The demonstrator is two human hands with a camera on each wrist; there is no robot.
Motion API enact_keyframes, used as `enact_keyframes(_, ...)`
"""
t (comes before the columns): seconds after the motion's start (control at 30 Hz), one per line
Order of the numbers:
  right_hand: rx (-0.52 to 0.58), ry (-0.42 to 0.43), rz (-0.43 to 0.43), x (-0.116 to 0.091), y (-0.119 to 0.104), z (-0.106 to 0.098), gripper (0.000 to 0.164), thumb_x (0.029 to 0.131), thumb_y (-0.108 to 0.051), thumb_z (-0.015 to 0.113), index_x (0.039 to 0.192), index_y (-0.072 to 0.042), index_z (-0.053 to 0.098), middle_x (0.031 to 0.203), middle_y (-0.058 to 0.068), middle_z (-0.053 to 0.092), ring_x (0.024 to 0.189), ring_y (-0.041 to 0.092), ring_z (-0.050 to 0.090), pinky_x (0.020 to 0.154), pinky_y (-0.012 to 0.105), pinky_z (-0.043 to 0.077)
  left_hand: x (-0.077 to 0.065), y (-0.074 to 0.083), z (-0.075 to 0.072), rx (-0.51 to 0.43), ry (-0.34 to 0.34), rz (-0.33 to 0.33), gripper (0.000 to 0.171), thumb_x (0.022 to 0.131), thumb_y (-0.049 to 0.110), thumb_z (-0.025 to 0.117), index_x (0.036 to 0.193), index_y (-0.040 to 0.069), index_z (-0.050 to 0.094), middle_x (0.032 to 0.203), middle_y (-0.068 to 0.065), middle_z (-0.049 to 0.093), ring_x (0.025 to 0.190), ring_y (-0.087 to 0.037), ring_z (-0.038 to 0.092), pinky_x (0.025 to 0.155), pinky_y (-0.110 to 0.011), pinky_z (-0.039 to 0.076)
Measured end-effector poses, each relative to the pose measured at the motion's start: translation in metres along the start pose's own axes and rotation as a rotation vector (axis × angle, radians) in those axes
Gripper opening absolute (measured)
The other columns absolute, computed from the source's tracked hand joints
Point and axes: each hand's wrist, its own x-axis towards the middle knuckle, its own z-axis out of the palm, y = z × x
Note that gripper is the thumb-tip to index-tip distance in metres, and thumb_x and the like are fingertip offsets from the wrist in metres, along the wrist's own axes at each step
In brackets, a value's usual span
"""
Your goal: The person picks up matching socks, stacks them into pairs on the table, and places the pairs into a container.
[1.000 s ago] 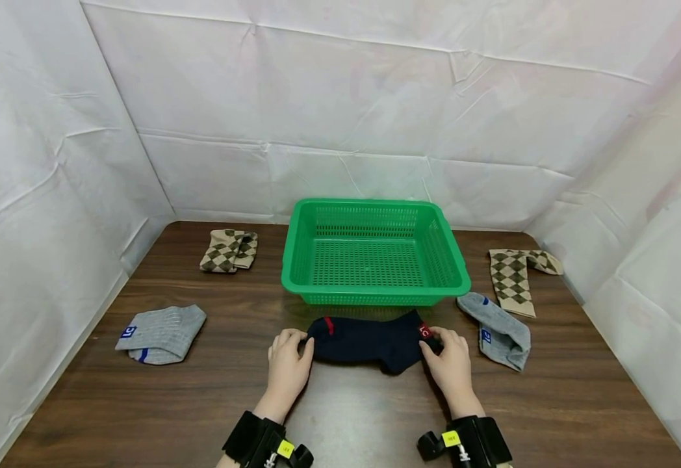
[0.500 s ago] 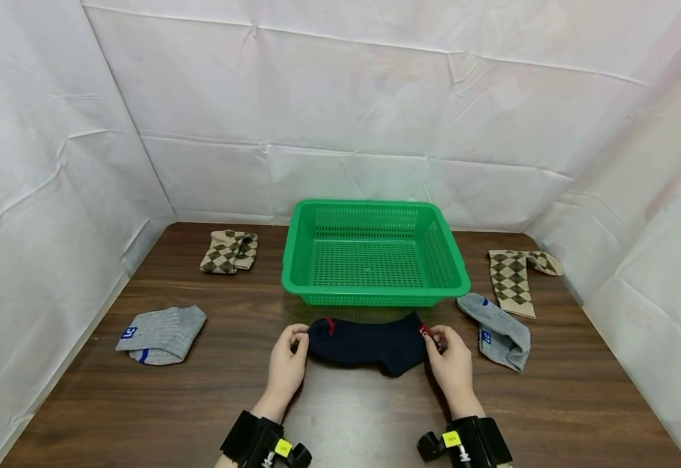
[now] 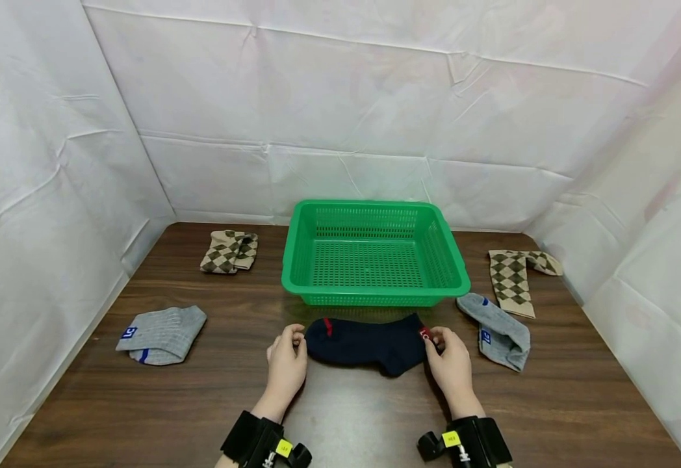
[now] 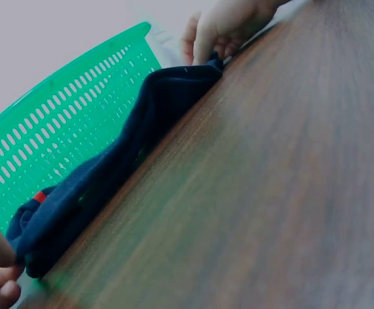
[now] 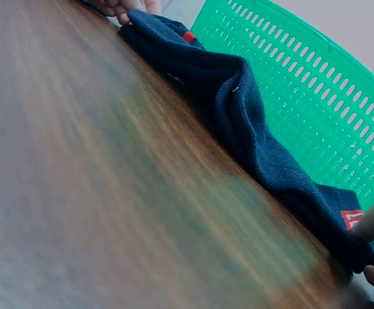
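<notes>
A navy sock lies stretched sideways on the table in front of the green basket, with a red mark near its left end and a red label at its right. My left hand pinches the left tip; in the left wrist view its thumb and fingers meet at the fabric's end. At the other end, my right hand pinches the sock beside the red label. From the right wrist side, the navy fabric shows folds along its length.
The green basket stands behind the sock. A folded grey sock and a checked sock lie left; another grey sock and checked sock lie right. White sheets enclose the wooden table.
My left hand has shifted slightly left and drawn its fingers back to the tip of the navy sock. The right thumb has moved a little closer to the red label. The basket stays put.
</notes>
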Motion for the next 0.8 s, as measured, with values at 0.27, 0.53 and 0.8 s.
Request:
enact_keyframes(0.27,-0.002,-0.086,0.085,-0.0011,-0.0008,-0.0029,0.034,0.091,-0.018,0.059,0.119,0.003,0.057,0.112,0.022,0.055,0.102,0.035,0.045,0.085,0.048,0.036,-0.0015,0.0013,-0.0005,0.113,0.011,0.011,0.020,0.095,0.009,0.053,0.112,0.003,0.061,0.100,-0.010,0.062,0.097,-0.029,0.050,0.089,-0.049,0.028)
enact_keyframes(0.53,-0.004,-0.127,0.112,-0.0016,-0.0027,-0.0032,0.044,0.094,-0.031,0.058,0.122,0.002,0.058,0.123,0.024,0.049,0.106,0.036,0.038,0.091,0.051,0.030,-0.0015,0.0016,-0.0009,0.166,-0.053,-0.008,0.037,0.097,0.028,0.052,0.119,0.001,0.063,0.120,-0.017,0.051,0.113,-0.035,0.039,0.095,-0.051,0.024)
enact_keyframes(0.8,-0.059,-0.140,0.100,-0.0005,-0.0053,0.0000,0.049,0.091,-0.035,0.060,0.121,0.004,0.058,0.121,0.024,0.049,0.110,0.039,0.038,0.092,0.054,0.026,-0.0024,0.0003,0.0004,0.194,-0.051,-0.004,0.037,0.095,0.033,0.056,0.114,0.002,0.064,0.120,-0.016,0.050,0.112,-0.035,0.039,0.096,-0.051,0.025)
